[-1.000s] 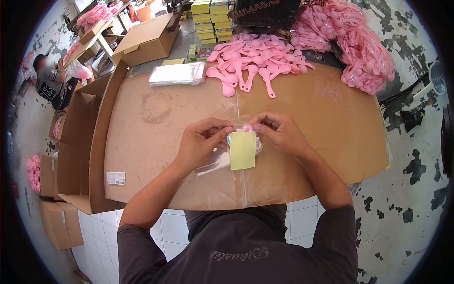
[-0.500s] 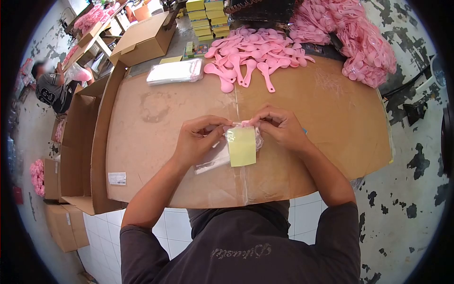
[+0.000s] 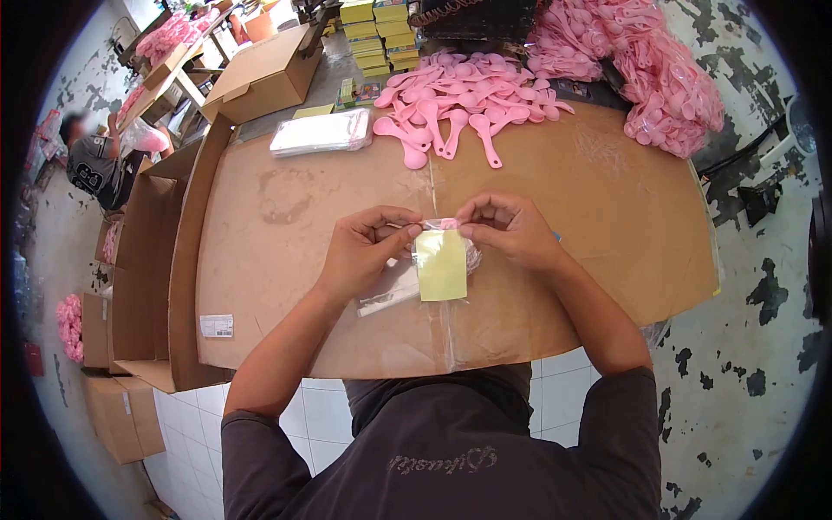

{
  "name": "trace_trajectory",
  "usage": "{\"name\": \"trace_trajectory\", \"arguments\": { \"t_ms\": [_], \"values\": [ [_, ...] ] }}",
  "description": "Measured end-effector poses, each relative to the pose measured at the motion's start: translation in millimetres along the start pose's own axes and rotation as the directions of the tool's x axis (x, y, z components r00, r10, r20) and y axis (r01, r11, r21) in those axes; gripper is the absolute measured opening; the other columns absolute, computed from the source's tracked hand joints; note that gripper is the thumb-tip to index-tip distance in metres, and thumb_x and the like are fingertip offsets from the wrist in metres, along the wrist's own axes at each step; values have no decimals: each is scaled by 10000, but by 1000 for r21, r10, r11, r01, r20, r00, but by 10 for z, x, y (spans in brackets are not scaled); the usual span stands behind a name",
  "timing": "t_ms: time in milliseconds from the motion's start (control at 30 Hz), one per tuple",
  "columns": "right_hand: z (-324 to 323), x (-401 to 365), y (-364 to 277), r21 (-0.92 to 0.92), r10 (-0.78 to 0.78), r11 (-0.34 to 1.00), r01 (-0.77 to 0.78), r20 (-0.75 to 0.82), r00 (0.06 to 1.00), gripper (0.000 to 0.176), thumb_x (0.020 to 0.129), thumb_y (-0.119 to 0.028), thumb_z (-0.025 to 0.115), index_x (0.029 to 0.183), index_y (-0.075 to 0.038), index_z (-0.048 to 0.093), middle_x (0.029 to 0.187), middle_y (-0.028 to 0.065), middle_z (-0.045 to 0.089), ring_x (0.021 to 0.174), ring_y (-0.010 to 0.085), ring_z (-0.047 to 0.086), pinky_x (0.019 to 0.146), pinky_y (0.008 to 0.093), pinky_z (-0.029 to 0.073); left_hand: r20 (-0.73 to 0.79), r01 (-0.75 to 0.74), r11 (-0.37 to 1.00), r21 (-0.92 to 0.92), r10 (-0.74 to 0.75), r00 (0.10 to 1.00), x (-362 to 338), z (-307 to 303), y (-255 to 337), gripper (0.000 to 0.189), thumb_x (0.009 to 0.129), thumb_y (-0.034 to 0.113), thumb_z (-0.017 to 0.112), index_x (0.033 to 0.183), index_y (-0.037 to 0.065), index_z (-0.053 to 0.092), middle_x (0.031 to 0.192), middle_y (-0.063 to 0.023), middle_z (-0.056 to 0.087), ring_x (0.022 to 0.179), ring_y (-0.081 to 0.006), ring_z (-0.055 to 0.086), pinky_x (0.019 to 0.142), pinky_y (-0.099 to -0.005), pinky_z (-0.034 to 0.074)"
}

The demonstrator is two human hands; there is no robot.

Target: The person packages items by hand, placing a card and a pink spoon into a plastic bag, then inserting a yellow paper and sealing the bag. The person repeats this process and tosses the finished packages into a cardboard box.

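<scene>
A small clear plastic bag [image 3: 431,227] hangs between both hands, pinched at its top corners. Inside it shows a pale yellow paper card [image 3: 442,267], with a bit of pink plastic [image 3: 449,224] at the upper edge. My left hand [image 3: 371,250] is closed, thumb and fingertips on the bag's left corner. At the right corner my right hand [image 3: 510,230] grips with thumb and forefinger. Below and behind the card lies a pile of clear plastic bags [image 3: 390,289] on the cardboard-covered table [image 3: 286,260], partly hidden by it.
Beyond the hands lie a heap of pink scoops [image 3: 477,95] and a stack of clear bags [image 3: 321,133]. Bagged pink scoops [image 3: 667,95] are at the back right, card stacks [image 3: 386,35] at the back. An open carton [image 3: 143,269] adjoins the left edge. A person [image 3: 95,160] sits far left.
My fingers have shifted slightly at the bag's top edge, and the bag with the card has risen a little. Both hands keep their pinch.
</scene>
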State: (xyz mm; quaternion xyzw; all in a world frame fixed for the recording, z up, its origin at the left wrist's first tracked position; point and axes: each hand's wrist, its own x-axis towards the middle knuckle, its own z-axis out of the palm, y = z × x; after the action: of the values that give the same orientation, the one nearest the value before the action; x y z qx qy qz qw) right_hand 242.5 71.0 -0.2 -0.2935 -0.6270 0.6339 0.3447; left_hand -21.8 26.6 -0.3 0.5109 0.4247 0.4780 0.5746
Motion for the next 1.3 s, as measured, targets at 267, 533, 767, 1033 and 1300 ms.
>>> {"name": "trace_trajectory", "arguments": {
  "t_ms": [267,533,767,1033,1300],
  "values": [
    [76,-2,-21,47,-12,999,5,140,990,475,938,3,719,1377,9,537,1152,62,667,989,110,650,857,263,532,-5,-65,995,-71,65,998,-69,121,260,276,979,98,726,1220,-29,679,1033,-73,747,883,-84,704,729,-227,581],
    [-293,-168,-554,-689,-101,724,21,-76,992,404,904,-162,759,1264,-13,653,1099,100,686,975,226,684,874,357,541,10,33,979,199,-35,999,-436,-584,393,255,1000,127,691,1210,-18,683,1070,-97,742,919,-167,734,768,-300,624],
    [-633,-501,-571,-932,51,317,-175,-167,985,459,779,-229,848,1148,-9,687,1121,143,636,1065,328,632,931,409,512,-548,-552,792,-260,350,760,-921,-1217,399,691,1085,472,491,1586,22,339,1620,-171,402,1465,-266,440,1112,-354,466],
    [-805,-452,-326,-828,105,548,-118,-71,992,395,766,-140,863,1077,-25,647,1032,111,622,954,269,627,850,386,515,27,-159,772,616,182,983,-398,-381,397,396,945,170,722,1311,30,665,1202,-89,694,1070,-200,671,909,-349,533],
    [-586,-288,-392,-520,-46,853,-38,-148,988,244,919,-14,705,1156,-23,650,963,60,693,838,145,643,775,316,534,152,-173,532,829,84,985,101,36,105,242,897,201,790,1028,5,734,921,-87,722,810,-163,664,736,-325,530]
  ]
}}
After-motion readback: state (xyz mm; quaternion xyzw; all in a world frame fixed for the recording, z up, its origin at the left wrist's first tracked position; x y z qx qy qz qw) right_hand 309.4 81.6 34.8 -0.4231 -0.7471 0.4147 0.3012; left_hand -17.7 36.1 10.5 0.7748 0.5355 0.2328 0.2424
